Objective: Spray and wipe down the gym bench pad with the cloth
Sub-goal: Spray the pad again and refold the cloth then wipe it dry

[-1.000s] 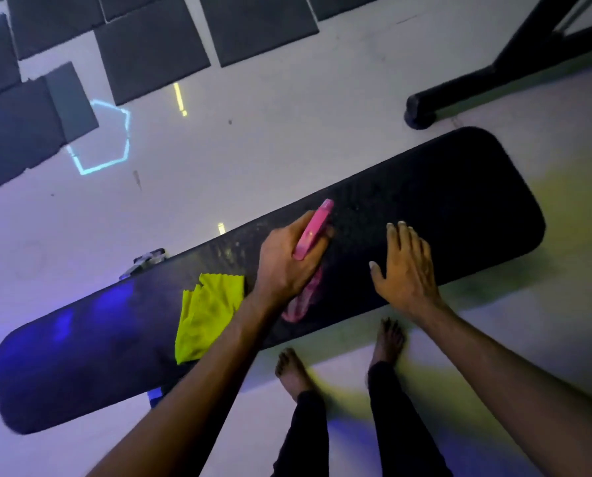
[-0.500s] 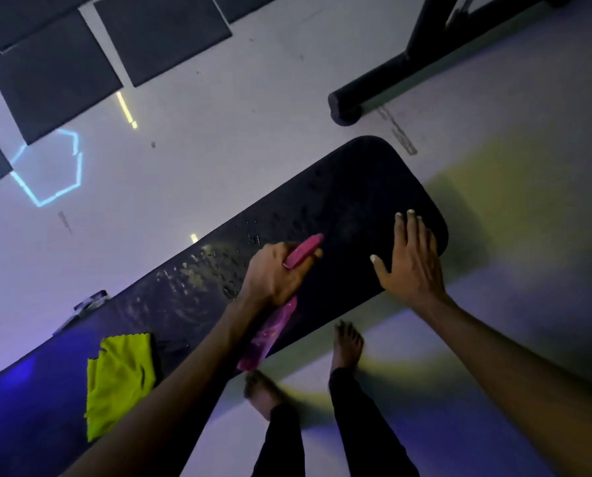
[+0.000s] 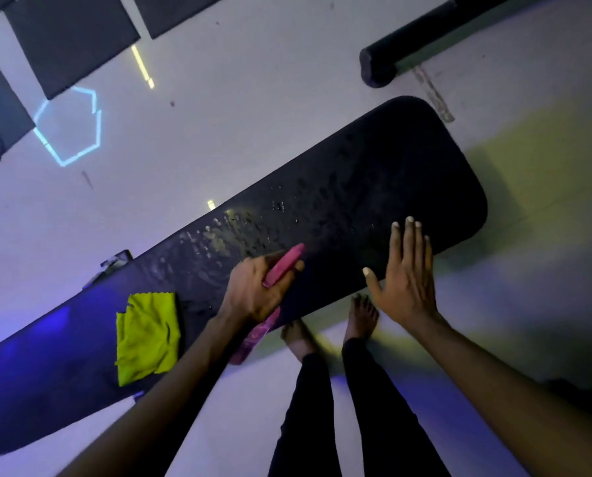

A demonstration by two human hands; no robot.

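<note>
Since half a second ago the left hand (image 3: 256,297) has barely shifted, curled around one pink spray bottle (image 3: 282,266) above the bench pad (image 3: 373,187). Droplets, seemingly spray, bead the pad's middle. The right hand (image 3: 404,273) lies flat, fingers spread, near the right end. One yellow cloth (image 3: 148,335) rests left.

There are no words, numbers, labels or brand names to read anywhere here.
</note>
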